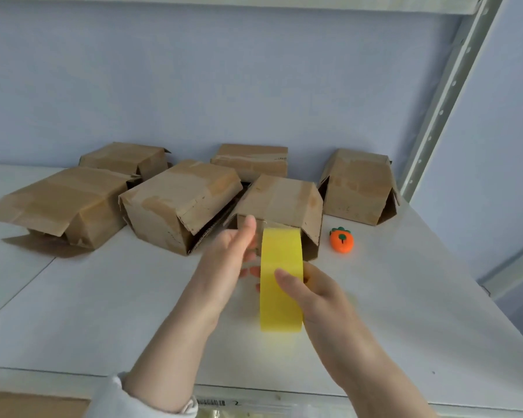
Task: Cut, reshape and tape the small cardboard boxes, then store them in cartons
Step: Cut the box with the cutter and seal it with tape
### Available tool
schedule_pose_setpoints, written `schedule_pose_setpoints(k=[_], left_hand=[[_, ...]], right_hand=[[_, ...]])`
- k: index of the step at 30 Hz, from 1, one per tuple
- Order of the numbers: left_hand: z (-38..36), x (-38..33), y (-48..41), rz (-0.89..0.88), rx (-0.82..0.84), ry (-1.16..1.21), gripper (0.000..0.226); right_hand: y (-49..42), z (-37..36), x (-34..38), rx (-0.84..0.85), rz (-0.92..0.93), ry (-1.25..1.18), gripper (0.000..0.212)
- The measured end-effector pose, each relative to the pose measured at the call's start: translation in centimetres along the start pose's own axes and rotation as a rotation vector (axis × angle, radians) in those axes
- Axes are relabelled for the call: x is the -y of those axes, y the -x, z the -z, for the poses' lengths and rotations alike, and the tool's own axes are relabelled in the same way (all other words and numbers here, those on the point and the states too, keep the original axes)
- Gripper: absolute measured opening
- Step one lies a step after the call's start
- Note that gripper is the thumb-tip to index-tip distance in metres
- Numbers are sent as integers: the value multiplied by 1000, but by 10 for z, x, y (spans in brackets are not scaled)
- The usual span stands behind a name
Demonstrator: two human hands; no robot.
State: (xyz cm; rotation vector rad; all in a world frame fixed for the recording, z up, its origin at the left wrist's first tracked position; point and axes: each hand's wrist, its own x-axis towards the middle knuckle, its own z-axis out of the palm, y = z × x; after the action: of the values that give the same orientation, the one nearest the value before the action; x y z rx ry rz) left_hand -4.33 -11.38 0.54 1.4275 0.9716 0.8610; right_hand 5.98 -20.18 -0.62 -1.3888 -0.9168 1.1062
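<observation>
Two hands on one roll, nearest us. Who has what?

Right hand (311, 294) grasps the yellow tape roll (281, 282), thumb across its outer face, the other fingers hidden behind it. Left hand (227, 260) lies against the roll's left side, fingers straight, thumb up. It clasps nothing that I can see.

Where is the roll?

Upright on edge, held above the white table (405, 312), just in front of the nearest box (281, 200).

How will it handle?

I judge it light and stiff, a hard ring. The smooth face may slip, so grip across the width or through the core. The loose end is the fiddly part: thin and sticky, and I cannot make it out.

And the boxes?

Thin cardboard, likely light and easily dented. The nearest box has side flaps hanging open, so I'd steady it by the top and take it at the corners, never by the flaps. Five more stand beside and behind it: the middle box (178, 203) close on its left, the wide box (64, 206) farther left with a flap splayed on the table.

Anything else?

An orange carrot-shaped thing (341, 239) sits right of the nearest box, apart from it.
</observation>
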Motion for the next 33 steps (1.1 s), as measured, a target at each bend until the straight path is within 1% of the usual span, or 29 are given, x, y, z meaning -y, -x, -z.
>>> schedule_pose_setpoints(k=[1, 3, 4, 5, 6, 7, 8, 9, 10, 11, 12, 13, 14, 15, 17, 20, 21, 23, 25, 27, 28, 29, 32, 33], left_hand=[[-1, 3, 3, 58, 76, 31, 47], [-1, 7, 3, 110, 121, 40, 57], [-2, 7, 4, 127, 120, 49, 57], [-1, 9, 3, 129, 123, 53, 57], [1, 11, 4, 130, 139, 59, 57], [1, 12, 4, 129, 151, 63, 55], [2, 13, 4, 124, 155, 75, 52], [2, 13, 5, 125, 165, 91, 52], [1, 11, 7, 140, 188, 108, 57], [0, 11, 6, 164, 224, 117, 62], [-3, 10, 6, 179, 262, 105, 62], [-4, 9, 5, 176, 297, 78, 59], [-5, 7, 5, 166, 311, 56, 55], [-6, 5, 4, 162, 310, 39, 54], [-6, 2, 0, 169, 287, 22, 55], [-2, -5, -5, 161, 213, -43, 36], [0, -6, -6, 164, 180, -71, 36], [2, -8, -6, 164, 147, -117, 45], [3, -9, -4, 146, 134, -191, 49], [5, -10, -3, 167, 120, -276, 66], [7, -10, -3, 193, 126, -275, 72], [8, -12, -2, 210, 142, -274, 70], [7, -20, -4, 241, 200, -330, 45], [6, -23, -4, 269, 219, -344, 40]], right_hand=[[2, -1, 1, 9, -6, 23, 26], [6, -1, 5, 44, -32, 116, 25], [8, 0, 10, 57, -53, 193, 30], [8, 4, 14, 55, -62, 280, 41], [7, 10, 17, 8, -49, 347, 52], [2, 19, 19, -85, 3, 395, 54], [-6, 29, 21, -225, 89, 447, 49], [-15, 38, 23, -359, 200, 527, 38], [-27, 45, 23, -423, 308, 628, 27], [-40, 49, 24, -397, 398, 740, 24], [-53, 52, 23, -310, 459, 859, 33], [-66, 53, 21, -218, 469, 945, 40], [-76, 53, 19, -149, 451, 997, 43], [-83, 53, 18, -110, 436, 1013, 42], [-92, 56, 12, -106, 435, 990, 40], [-99, 54, 8, -152, 446, 955, 39], [-101, 54, 8, -157, 454, 945, 38], [-107, 54, 8, -155, 455, 932, 38], [-111, 56, 8, -196, 447, 958, 37], [-114, 58, 5, -238, 447, 986, 36], [-115, 57, 4, -238, 451, 1001, 36], [-116, 56, 4, -233, 452, 1012, 36], [-118, 54, 5, -243, 452, 1001, 37], [-118, 54, 5, -245, 452, 1003, 37]])
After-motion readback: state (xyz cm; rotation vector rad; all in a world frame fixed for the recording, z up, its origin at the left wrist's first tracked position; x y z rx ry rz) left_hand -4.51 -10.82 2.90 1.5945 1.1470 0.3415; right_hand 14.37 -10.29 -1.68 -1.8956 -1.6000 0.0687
